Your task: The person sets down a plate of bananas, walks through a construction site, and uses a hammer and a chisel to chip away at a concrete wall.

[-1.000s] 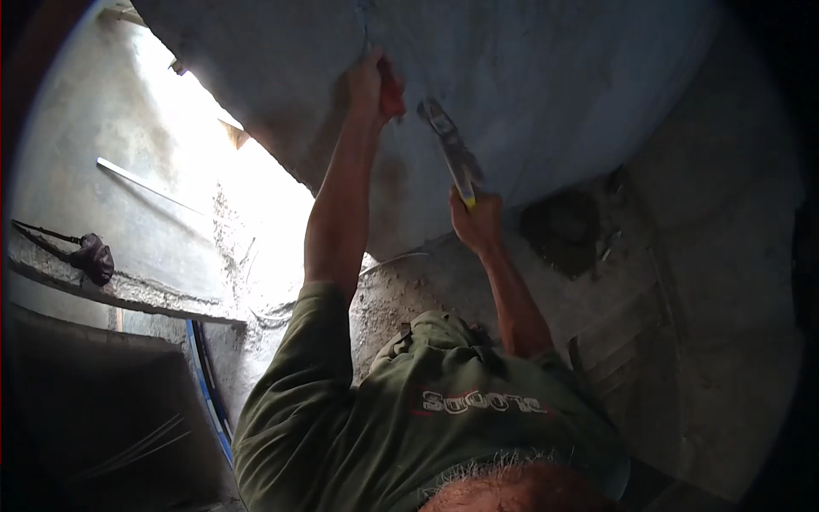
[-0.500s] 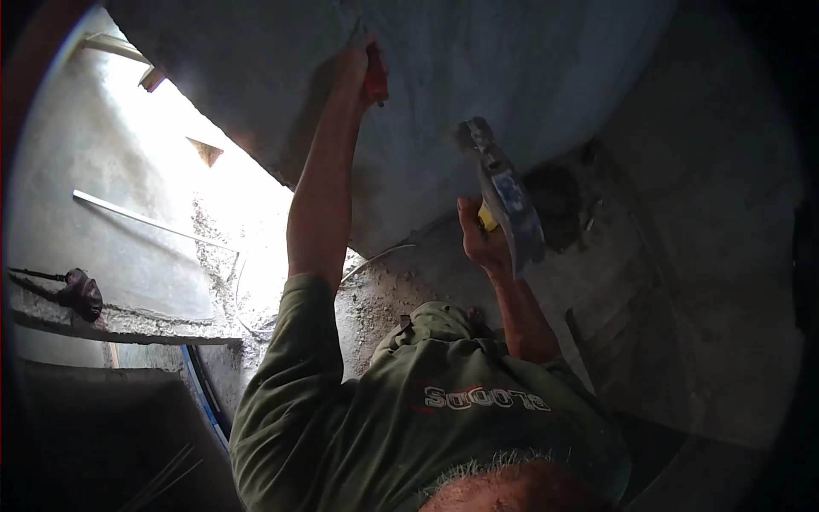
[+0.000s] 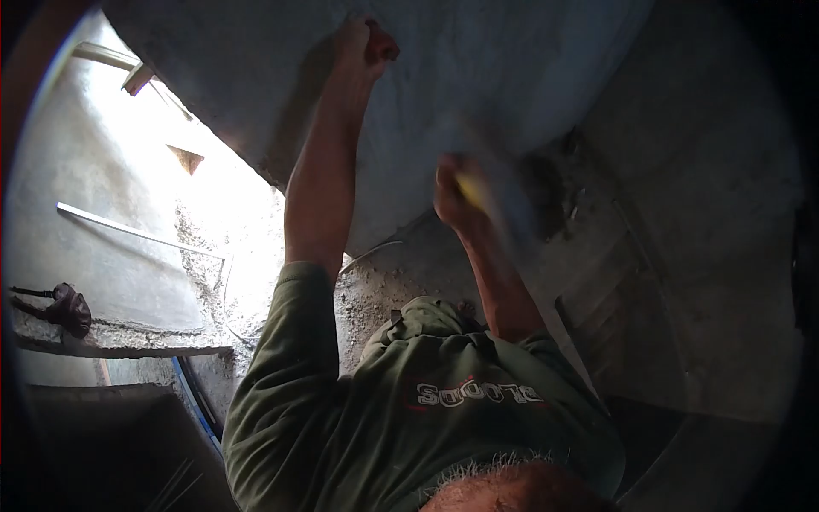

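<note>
My left hand [image 3: 368, 49] is raised high against a smooth grey plaster surface [image 3: 444, 94], fingers closed round a red-handled tool [image 3: 386, 43] whose working end is hidden. Lower and to the right, my right hand [image 3: 458, 192] is wrapped round the yellow handle of a plastering float [image 3: 503, 200]. The float's long grey plate is smeared by motion and stands near the surface's lower edge.
Bright light enters through an opening at left. A pale strip [image 3: 136, 230] leans on the wall there, and a dark bag-like bundle [image 3: 68, 309] lies on a ledge [image 3: 128, 350]. Rubble [image 3: 375, 294] covers the ground beyond my body. A dark hole [image 3: 550, 192] shows at right.
My right hand has swung up and left with the float, which is now blurred. My left hand has moved slightly up along the surface, and its red handle shows less.
</note>
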